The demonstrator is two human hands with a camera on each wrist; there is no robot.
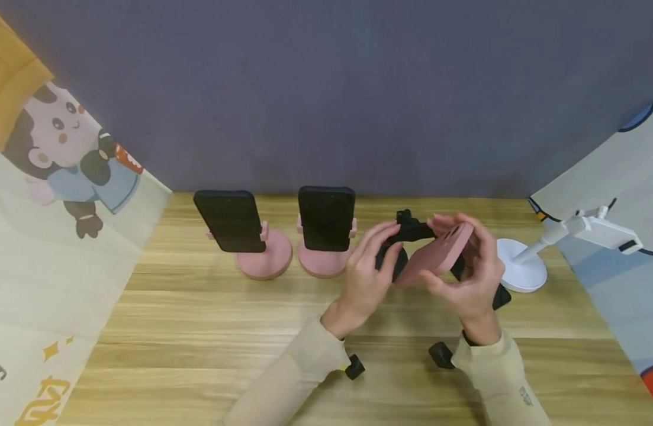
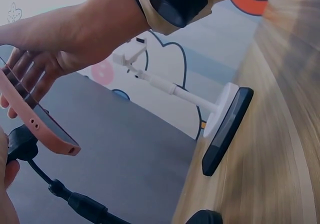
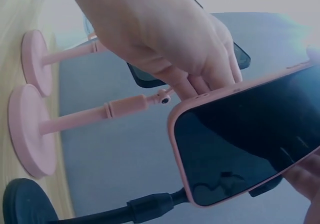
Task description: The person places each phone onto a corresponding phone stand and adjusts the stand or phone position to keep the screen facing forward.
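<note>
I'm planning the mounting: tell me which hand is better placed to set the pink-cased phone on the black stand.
Right hand, I'd judge: it grips the pink-cased phone, while the left hand is occupied at the head of the black stand, apparently steadying it.

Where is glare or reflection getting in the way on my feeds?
Right wrist view: bright haze toward the upper right, dark reflections across the pink-cased phone; head view: only a soft sheen on the wooden table; left wrist view: no such haze, the grey backdrop looks dim.
</note>
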